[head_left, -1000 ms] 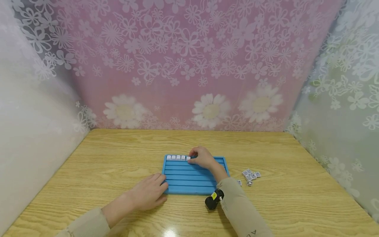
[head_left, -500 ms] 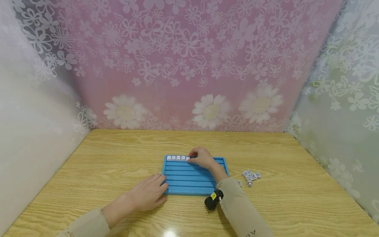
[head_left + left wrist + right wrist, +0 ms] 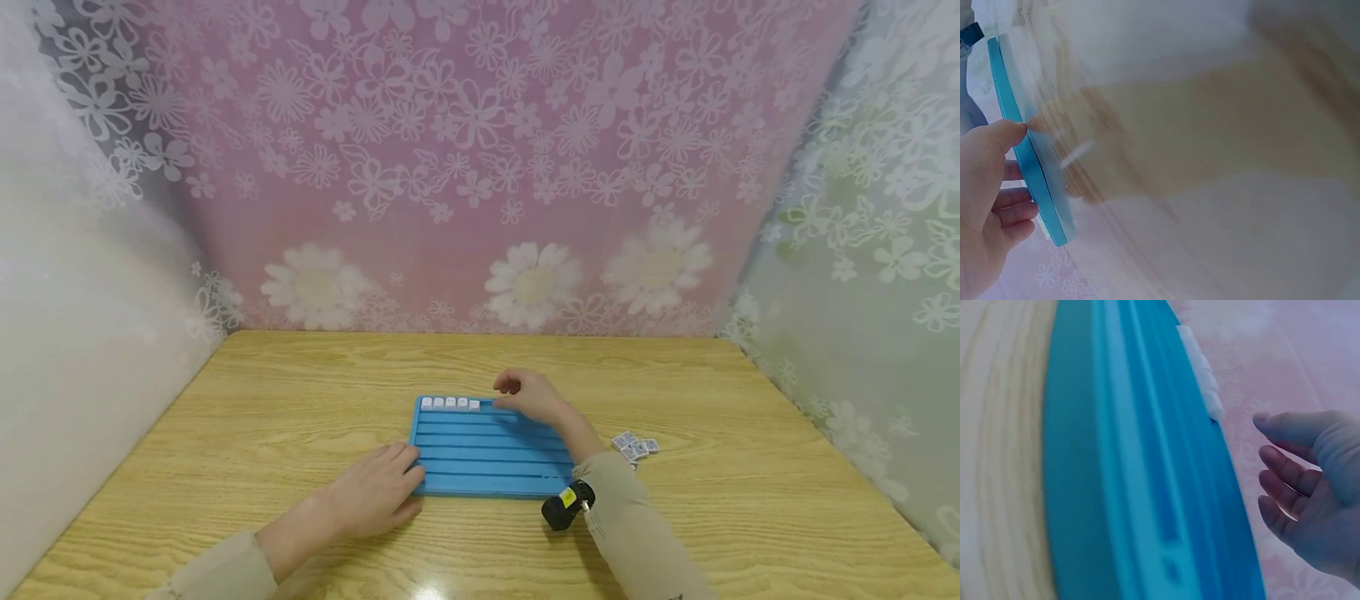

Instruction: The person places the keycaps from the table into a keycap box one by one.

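Note:
A blue tray (image 3: 480, 454) with long parallel ridges lies on the table. Several small white pieces, shaped like keycaps (image 3: 450, 404), stand side by side at the left end of its far row; the rightmost sits a little lower. My left hand (image 3: 371, 492) rests at the tray's left side, and its fingertips touch the rim; in the left wrist view, thumb and fingers (image 3: 1016, 212) lie against the blue edge. Over the far rim, right of the white row, hovers my right hand (image 3: 532, 396). Its fingers are loosely bent and hold nothing, apart from the pieces in the right wrist view.
Several loose white pieces (image 3: 633, 446) with dark markings lie on the wooden table (image 3: 300, 392) to the right of the tray, partly behind the right forearm. A black wrist camera (image 3: 566, 504) hangs near the tray's front right corner. Flowered curtains (image 3: 480, 167) enclose the table.
My right hand has let go of the last white piece in the row and moved up and right, away from it. The left hand stays at the tray's edge.

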A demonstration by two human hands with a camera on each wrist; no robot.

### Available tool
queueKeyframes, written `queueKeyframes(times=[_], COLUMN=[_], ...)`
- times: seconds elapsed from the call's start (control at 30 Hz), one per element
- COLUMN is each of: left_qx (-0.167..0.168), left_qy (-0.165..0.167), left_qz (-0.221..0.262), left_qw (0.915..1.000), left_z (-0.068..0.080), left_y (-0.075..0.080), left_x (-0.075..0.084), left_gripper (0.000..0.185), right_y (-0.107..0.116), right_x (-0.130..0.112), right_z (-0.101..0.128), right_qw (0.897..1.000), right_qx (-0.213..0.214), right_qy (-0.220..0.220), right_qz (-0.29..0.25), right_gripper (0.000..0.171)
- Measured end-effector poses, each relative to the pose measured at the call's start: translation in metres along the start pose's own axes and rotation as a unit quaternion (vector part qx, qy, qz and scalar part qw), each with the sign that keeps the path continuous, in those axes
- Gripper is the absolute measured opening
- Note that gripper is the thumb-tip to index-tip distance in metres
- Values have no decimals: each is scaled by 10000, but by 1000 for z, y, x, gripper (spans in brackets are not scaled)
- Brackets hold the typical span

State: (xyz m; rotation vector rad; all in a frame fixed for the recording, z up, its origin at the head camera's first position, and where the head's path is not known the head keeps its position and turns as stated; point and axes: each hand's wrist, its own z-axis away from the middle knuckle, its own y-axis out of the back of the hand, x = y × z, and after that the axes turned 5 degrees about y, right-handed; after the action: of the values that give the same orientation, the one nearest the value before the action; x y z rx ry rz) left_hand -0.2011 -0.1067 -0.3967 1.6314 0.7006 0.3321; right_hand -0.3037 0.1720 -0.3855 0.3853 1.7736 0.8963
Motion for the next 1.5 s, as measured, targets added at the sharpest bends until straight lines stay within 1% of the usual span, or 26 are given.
queueKeyframes(times=[0.17,0.4,0.6,0.73,0.83,1.1,1.33,1.5], left_qx=[-24,181,91,148,138,-170,-153,-240], left_qy=[18,-93,-39,-74,-67,76,56,57], left_qz=[-3,-68,-121,-193,-217,-197,-124,-95], left_qw=[10000,9998,9999,9997,9996,9996,9998,9997], left_z=[1,2,1,1,1,1,0,1], left_y=[0,0,-1,-1,0,3,3,3], left_x=[-1,0,-1,-1,0,2,2,3], left_gripper=[31,28,30,31,31,38,36,36], right_y=[18,48,79,93,100,113,123,125], right_x=[4,13,31,42,50,69,83,93], right_z=[11,34,55,70,78,94,106,115], right_qw=[9998,9997,9993,9992,9991,9993,9979,9965], right_qx=[-59,-225,-331,-307,-283,-302,-402,-561], right_qy=[192,64,22,-120,-196,-192,-240,-339], right_qz=[58,118,-176,-233,-266,-146,-442,-514], right_gripper=[26,30,33,36,36,32,31,32])
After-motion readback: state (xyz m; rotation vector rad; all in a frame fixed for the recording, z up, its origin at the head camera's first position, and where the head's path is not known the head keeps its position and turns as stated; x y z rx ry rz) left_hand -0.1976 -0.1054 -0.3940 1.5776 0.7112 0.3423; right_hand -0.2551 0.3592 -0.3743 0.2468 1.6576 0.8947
